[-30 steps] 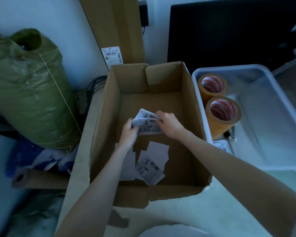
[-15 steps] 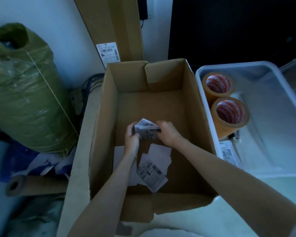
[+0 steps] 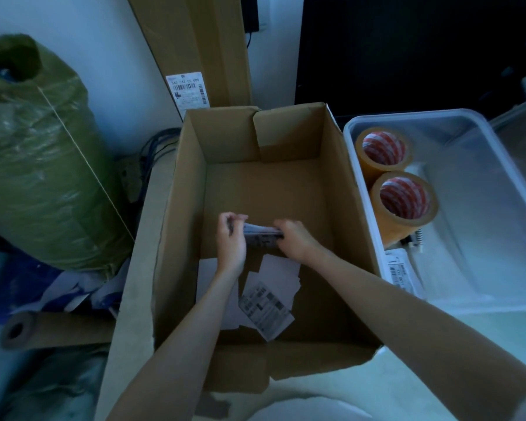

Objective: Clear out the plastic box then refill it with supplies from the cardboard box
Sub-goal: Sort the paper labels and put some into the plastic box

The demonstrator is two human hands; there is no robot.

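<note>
From the head camera, the left hand (image 3: 232, 238) and right hand (image 3: 295, 240) both pinch a small stack of labels (image 3: 260, 235) inside the cardboard box (image 3: 176, 238). A second ago the labels were fanned out; now they are squeezed together, ready to carry. More loose labels (image 3: 268, 305) lie at 6 o'clock from the hands. The plastic box (image 3: 474, 123) sits at 3 o'clock with two tape rolls (image 3: 404, 217).

- Floor (image 3: 438, 375): pale, dim.
- Cardboard box (image 3: 182, 238) at centre.
- Plastic box (image 3: 498, 284) just right of it.
- Green sack (image 3: 43, 165) left.
- Cardboard tube (image 3: 58, 331), possibly on blue wrapping (image 3: 19, 281).
</note>
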